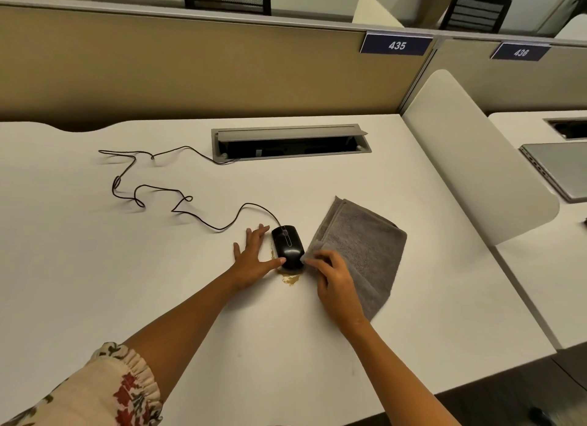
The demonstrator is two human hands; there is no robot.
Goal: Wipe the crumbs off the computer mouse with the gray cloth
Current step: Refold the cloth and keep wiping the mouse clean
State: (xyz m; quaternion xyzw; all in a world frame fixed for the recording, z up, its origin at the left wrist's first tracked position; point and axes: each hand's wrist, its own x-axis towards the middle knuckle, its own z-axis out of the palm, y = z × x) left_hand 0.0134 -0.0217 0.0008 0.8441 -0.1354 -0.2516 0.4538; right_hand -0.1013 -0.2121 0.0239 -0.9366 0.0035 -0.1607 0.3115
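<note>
A black wired computer mouse (287, 244) lies on the white desk (95, 266). Tan crumbs (290, 279) are scattered on the desk just in front of it and along its left side. My left hand (254, 257) rests flat beside the mouse on the left, fingers spread, thumb touching the mouse's near end. A folded gray cloth (362, 251) lies to the right of the mouse. My right hand (333, 279) pinches the cloth's near-left edge, right against the mouse's side.
The mouse cable (152, 190) snakes left and back to an open cable tray (290, 142) set in the desk. A white divider (476, 171) stands on the right, with a closed laptop (562, 171) on the desk beyond it. A beige partition rises behind.
</note>
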